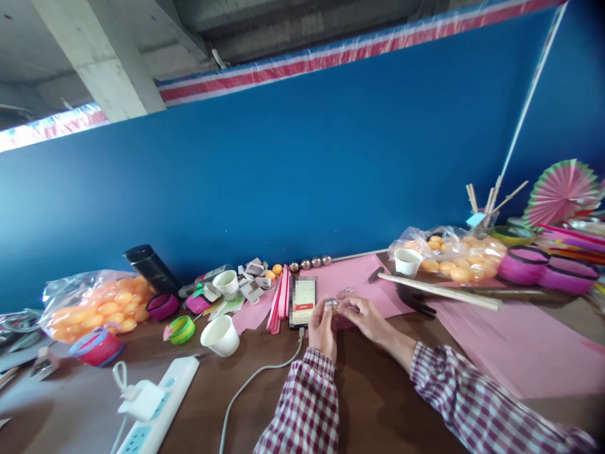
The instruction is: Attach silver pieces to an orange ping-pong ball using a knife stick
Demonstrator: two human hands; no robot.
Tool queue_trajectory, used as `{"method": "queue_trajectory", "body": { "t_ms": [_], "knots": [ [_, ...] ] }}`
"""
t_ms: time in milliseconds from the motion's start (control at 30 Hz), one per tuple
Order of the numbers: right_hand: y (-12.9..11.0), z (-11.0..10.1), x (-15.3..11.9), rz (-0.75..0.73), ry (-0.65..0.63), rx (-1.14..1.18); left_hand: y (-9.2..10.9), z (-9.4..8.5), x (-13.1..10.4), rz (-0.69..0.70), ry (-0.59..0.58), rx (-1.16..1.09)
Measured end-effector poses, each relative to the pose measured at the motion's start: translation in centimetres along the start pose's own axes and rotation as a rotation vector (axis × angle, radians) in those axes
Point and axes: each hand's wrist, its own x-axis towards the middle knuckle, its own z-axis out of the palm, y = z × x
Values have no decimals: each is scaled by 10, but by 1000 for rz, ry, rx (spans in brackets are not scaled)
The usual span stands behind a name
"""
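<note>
My left hand and my right hand meet over the brown table, both pinching a small silvery round object between the fingertips. Both arms wear red-and-white checked sleeves. Just left of the hands lies a phone with a lit screen, its cable running toward me. Pink paper lies under and behind the hands. A row of small silver balls sits by the blue wall.
Two bags of orange balls, white paper cups, a black flask, a white power strip, wooden sticks, pink tape rolls and a folded paper fan crowd the table.
</note>
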Motion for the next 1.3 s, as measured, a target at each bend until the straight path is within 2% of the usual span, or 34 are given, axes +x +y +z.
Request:
{"method": "queue_trajectory", "body": {
  "t_ms": [400,900,1133,1300],
  "knots": [
    [-1,-1,0,-35,-3,-80,-1,-1,2,-41,-8,-52],
    [-2,-1,1,-23,-38,-1,-4,-5,4,30,17,42],
    [-5,-1,2,47,-73,89,-4,-5,3,79,11,95],
    [-6,-1,1,102,-25,157,-4,-6,2,113,21,147]
  ]
}}
